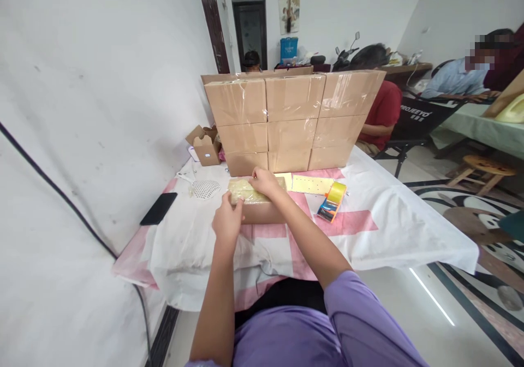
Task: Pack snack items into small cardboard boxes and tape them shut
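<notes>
A small brown cardboard box (262,212) lies on the cloth-covered table (380,230) in front of me, its top covered with clear wrap or tape. My left hand (227,220) grips the box's near left corner with curled fingers. My right hand (265,182) rests on the box's top far edge, fingers pressed down on the wrap. A yellow roll of tape on a colourful dispenser (332,201) lies just right of the box.
A stack of taped cardboard boxes (291,121) stands behind. A small open box (206,146), a white mesh item (206,188) and a black phone (159,208) lie left. A yellow sheet (311,184) lies behind the dispenser. Other people sit at the back and right.
</notes>
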Demonstrator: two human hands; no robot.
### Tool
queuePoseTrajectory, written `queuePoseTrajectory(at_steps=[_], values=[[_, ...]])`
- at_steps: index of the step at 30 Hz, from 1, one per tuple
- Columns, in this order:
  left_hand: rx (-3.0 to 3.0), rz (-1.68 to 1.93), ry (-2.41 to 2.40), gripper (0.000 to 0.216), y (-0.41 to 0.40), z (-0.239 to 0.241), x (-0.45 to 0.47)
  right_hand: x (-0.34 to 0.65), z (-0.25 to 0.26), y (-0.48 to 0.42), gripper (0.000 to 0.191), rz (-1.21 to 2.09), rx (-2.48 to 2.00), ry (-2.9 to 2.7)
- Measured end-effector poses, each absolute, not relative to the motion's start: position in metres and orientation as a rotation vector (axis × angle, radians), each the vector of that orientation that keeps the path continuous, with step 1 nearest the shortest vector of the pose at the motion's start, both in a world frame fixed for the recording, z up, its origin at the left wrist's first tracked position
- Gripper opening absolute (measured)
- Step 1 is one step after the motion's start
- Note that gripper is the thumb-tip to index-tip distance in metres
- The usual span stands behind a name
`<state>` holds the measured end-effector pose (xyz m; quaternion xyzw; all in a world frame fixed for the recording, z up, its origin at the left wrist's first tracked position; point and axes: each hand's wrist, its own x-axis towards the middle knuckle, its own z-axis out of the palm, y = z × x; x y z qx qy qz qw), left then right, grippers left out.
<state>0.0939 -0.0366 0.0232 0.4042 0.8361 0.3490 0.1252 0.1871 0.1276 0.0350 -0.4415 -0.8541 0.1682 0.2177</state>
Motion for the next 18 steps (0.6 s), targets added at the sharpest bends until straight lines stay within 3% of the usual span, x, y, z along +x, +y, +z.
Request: queuePoseTrajectory(at_steps=[4, 8, 12, 15, 18], values=[[1.152, 1.176, 2.378, 0.064, -0.040, 0.005, 0.090, 0.182, 0.036, 0.123, 0.016, 0.427, -1.234, -2.398], [1.421, 1.408, 2.271, 0.047, -0.034, -0.022, 0.101, 0.186, 0.046, 0.107, 0.021, 0.283, -1.266, -2.333], [1.564, 1.533, 1.991, 0.043, -0.025, -0.051, 0.106, 0.234, 0.055, 0.106, 0.012, 0.064, -1.221, -1.986], [1.595, 1.549, 2.017, 0.043, -0.022, -0.068, 0.102, 0.292, 0.036, 0.123, 0.016, 0.209, -1.169, -1.811], [1.650, 1.564, 2.077, 0.042, -0.021, -0.079, 0.098, 0.334, -0.005, 0.138, 0.018, 0.513, -1.280, -2.018]])
